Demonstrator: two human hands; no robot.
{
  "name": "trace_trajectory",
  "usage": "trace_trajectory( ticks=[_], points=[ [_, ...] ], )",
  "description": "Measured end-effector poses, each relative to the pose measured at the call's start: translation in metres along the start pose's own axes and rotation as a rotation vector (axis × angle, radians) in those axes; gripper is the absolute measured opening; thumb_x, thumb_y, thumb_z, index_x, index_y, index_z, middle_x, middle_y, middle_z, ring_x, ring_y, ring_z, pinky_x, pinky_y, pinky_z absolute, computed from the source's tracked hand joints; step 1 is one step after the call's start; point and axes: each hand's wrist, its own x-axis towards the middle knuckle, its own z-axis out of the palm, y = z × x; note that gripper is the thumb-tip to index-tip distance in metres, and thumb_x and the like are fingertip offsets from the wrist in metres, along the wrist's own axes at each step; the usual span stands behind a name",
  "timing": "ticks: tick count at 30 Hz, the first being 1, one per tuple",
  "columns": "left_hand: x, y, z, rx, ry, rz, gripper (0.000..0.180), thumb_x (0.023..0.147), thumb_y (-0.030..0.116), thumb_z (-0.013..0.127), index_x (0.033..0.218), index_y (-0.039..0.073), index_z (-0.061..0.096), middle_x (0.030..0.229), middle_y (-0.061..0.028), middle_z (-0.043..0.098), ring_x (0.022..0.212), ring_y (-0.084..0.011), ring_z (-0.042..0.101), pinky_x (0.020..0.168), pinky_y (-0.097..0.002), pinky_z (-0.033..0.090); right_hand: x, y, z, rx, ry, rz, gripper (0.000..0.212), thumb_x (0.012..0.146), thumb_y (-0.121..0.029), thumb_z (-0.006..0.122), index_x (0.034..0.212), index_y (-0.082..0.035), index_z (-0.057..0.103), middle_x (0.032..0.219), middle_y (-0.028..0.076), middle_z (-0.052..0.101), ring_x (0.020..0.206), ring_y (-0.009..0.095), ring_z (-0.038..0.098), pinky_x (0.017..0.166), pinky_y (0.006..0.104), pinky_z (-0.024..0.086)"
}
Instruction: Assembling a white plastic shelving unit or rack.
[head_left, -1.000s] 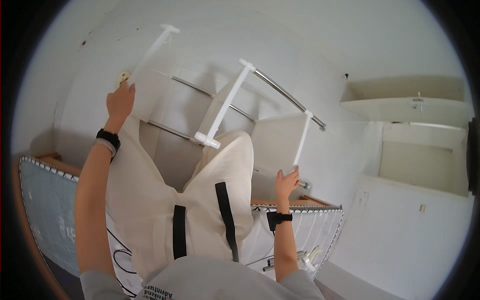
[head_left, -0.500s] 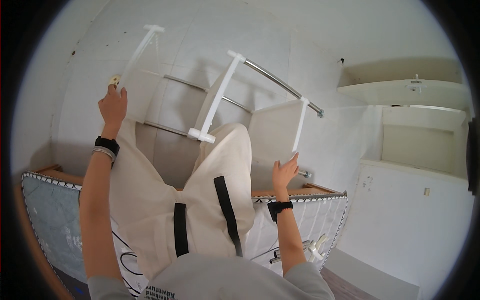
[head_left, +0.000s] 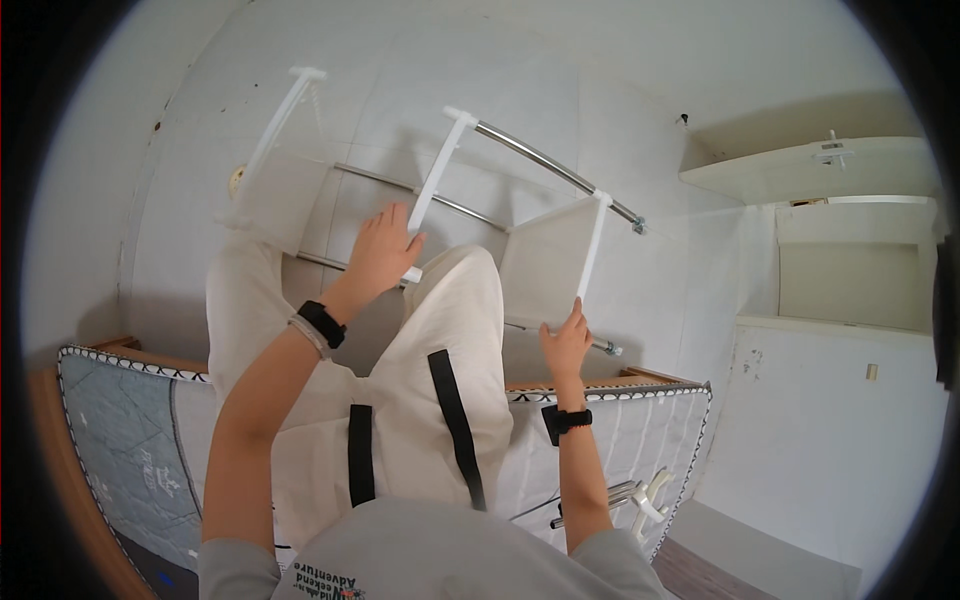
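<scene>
A white plastic shelf rack [head_left: 552, 252] with metal tubes lies on its side across the space in front of my legs. My left hand [head_left: 376, 250] is at its middle shelf [head_left: 440, 172], fingers on one side of the white edge and thumb on the other. That hand covers most of the shelf's lower part. At the near corner of the right-hand shelf, my right hand [head_left: 567, 347] closes on the edge, forefinger stretched along it. The left-end shelf [head_left: 285, 195] has no hand on it.
Under me is a mattress [head_left: 130, 455] with a patterned border. Beside my right forearm lie loose metal tubes with a white plastic piece [head_left: 652, 500]. A white cabinet [head_left: 820, 410] stands at the right, below an overhanging white panel [head_left: 800, 172]. Tiled wall lies beyond the rack.
My left hand has left the left-end shelf and moved right to the middle one. My right hand stays at the right-hand shelf's corner. The left end of the rack has dropped slightly in view.
</scene>
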Motion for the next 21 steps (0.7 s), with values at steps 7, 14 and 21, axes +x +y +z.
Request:
trace_trajectory(
  ticks=[7,14,21],
  points=[
    [0.009,0.003,0.014,-0.107,-0.062,-0.228,0.034,0.086,0.022,0.050,0.107,-0.002,0.038,0.094,-0.0206,0.052,0.074,-0.0386,0.057,0.062,-0.0461,0.047,-0.023,-0.031,-0.028,0.122,-0.228,0.100,0.083,0.071,-0.023,0.065,0.135,0.001,0.017,0.115,0.021,0.046,0.109,0.033,0.045,0.093,0.0494,0.028],
    [0.002,-0.009,-0.004,-0.071,-0.164,-0.135,0.023,0.090,0.021,0.043,0.100,0.001,0.037,0.088,-0.0200,0.055,0.072,-0.0393,0.056,0.060,-0.0474,0.046,-0.047,-0.038,-0.043,0.302,-0.330,0.144,0.085,0.074,-0.023,0.064,0.135,0.004,0.012,0.129,0.025,0.037,0.119,0.036,0.038,0.095,0.0527,0.025],
    [0.026,-0.001,-0.001,-0.090,-0.272,-0.296,0.027,0.091,0.028,0.042,0.097,0.002,0.038,0.085,-0.0198,0.057,0.070,-0.0387,0.056,0.059,-0.0467,0.045,-0.015,-0.040,-0.035,0.568,-0.214,0.211,0.086,0.075,-0.021,0.064,0.134,0.009,0.009,0.126,0.031,0.037,0.120,0.040,0.036,0.096,0.0428,0.032]
  ],
)
